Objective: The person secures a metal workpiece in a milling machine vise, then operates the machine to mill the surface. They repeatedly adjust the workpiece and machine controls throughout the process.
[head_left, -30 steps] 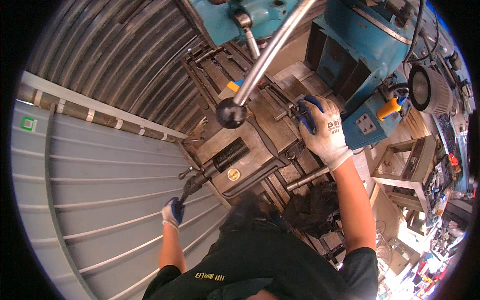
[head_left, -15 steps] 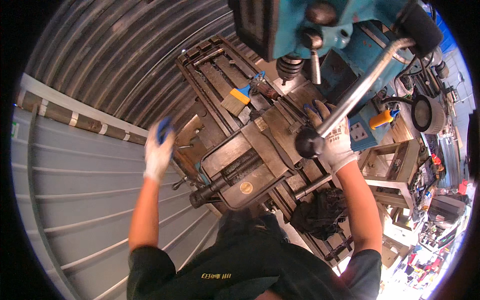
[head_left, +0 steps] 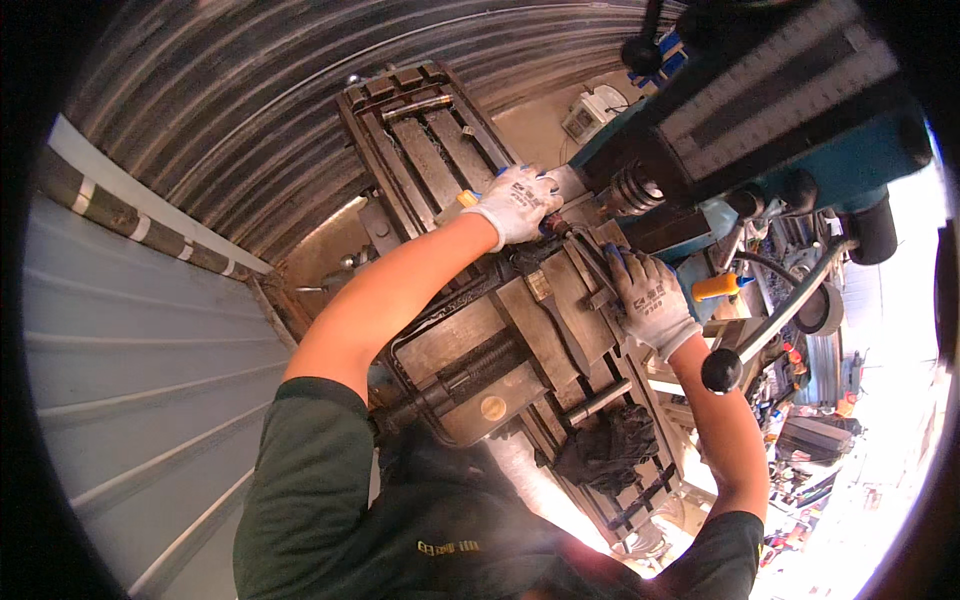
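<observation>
My left hand [head_left: 518,205], in a white glove with blue on the palm side, is over the upper part of the machine vise. Its fingertips are hidden. Beside it shows the yellow band of a flat brush [head_left: 468,199], the rest mostly covered by the hand. A reddish-handled tool [head_left: 556,224] lies just right of the left hand. My right hand [head_left: 650,300], gloved alike, lies at the vise's right side with its fingers stretched and apart, touching the metal near the vise jaw [head_left: 597,292]. A dark flat bar [head_left: 555,320] lies across the vise [head_left: 450,370].
A teal drill-mill head with a chuck [head_left: 632,190] hangs close above both hands. Its lever with a black ball knob [head_left: 721,371] passes over my right forearm. A dark cloth [head_left: 610,450] lies on the slotted table [head_left: 430,150]. A yellow bottle [head_left: 715,287] stands to the right.
My left hand has come from the left side onto the vise beside the brush. My right hand stays at the vise's right side. The view has shifted, and the ball-knob lever appears farther right.
</observation>
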The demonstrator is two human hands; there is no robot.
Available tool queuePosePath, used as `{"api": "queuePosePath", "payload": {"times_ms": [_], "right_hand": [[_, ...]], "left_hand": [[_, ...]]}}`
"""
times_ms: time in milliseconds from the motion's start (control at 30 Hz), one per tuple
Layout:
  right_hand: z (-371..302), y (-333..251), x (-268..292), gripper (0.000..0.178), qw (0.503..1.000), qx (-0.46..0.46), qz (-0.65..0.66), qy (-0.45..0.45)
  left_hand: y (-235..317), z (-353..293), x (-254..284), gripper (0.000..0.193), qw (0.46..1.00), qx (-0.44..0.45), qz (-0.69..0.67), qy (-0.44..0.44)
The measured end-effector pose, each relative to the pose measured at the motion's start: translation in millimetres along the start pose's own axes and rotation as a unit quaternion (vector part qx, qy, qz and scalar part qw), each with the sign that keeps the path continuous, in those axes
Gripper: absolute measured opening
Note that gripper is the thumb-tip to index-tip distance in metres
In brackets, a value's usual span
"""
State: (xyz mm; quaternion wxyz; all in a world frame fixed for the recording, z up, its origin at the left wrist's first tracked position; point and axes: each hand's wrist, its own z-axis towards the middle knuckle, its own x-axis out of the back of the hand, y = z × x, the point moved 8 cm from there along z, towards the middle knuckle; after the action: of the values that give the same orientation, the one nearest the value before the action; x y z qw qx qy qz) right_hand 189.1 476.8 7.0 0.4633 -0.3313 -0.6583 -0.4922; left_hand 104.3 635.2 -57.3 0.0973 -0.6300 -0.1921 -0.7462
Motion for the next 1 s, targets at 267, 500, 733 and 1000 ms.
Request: {"api": "queuePosePath", "payload": {"times_ms": [267, 500, 733, 1000], "right_hand": [[6, -8, -5, 0.063, 0.992, 0.041, -0.076, -0.088], [8, -2, -10, 0.061, 0.992, 0.043, -0.046, -0.105], [8, -3, 11, 0.073, 0.998, -0.019, 0.045, -0.049], [-40, 16, 17, 0.058, 0.975, -0.138, 0.163, 0.067]], "left_hand": [[-4, 2, -16, 0.019, 0.994, -0.017, -0.098, 0.035], [-4, 7, -19, 0.018, 0.995, -0.016, -0.099, 0.002], [-5, 3, -15, 0.026, 0.994, 0.001, -0.102, -0.038], [3, 1, -12, 0.038, 0.993, -0.031, -0.110, -0.031]]}}
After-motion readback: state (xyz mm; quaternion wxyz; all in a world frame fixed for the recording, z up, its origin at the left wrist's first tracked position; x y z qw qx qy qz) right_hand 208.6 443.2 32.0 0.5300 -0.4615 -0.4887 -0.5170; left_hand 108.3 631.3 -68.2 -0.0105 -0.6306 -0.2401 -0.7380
